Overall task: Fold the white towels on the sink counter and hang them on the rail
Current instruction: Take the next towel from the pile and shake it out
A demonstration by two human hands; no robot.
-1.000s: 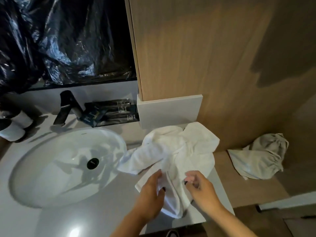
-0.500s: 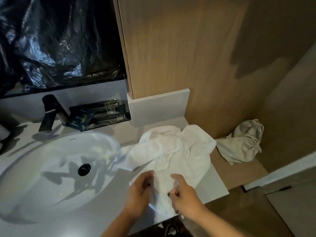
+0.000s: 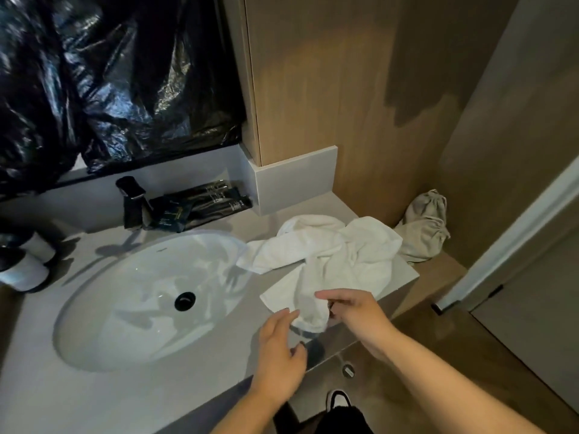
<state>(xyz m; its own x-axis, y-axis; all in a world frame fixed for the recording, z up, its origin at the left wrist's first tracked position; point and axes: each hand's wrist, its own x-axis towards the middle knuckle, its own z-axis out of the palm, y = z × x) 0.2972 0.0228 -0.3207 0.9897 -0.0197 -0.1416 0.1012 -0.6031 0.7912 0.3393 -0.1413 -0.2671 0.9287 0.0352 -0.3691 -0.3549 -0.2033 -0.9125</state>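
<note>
Across the middle of the head view, slightly right of centre, the white towels (image 3: 329, 255) lie in a crumpled heap on the grey table (image 3: 131, 399), between the oval white sink (image 3: 131, 305) and the table's right end. One corner of the heap drapes toward the near edge. At the lower centre of the frame the right hand (image 3: 354, 311) pinches that near corner between thumb and curled fingers, lifting a small fold of cloth. Just left of it, the left hand (image 3: 279, 349) hovers over the table edge with its fingers loosely spread and slightly bent; it holds nothing, and its fingertips sit just beside the hanging fold without clearly touching it.

At the back of the sink stands a black faucet (image 3: 131, 202), and beside it, against the back wall, lies a flat pile of dark toiletry packets (image 3: 200, 208). At the far left edge stand 2 white cups (image 3: 22, 270) with dark tops. Crinkled black plastic sheeting (image 3: 109, 76) fills the upper left of the frame. A wood-panelled wall (image 3: 344, 89) takes up the upper right, and below it a beige drawstring bag (image 3: 423, 227) rests on a lower wooden ledge (image 3: 438, 277), just right of the towels.
</note>
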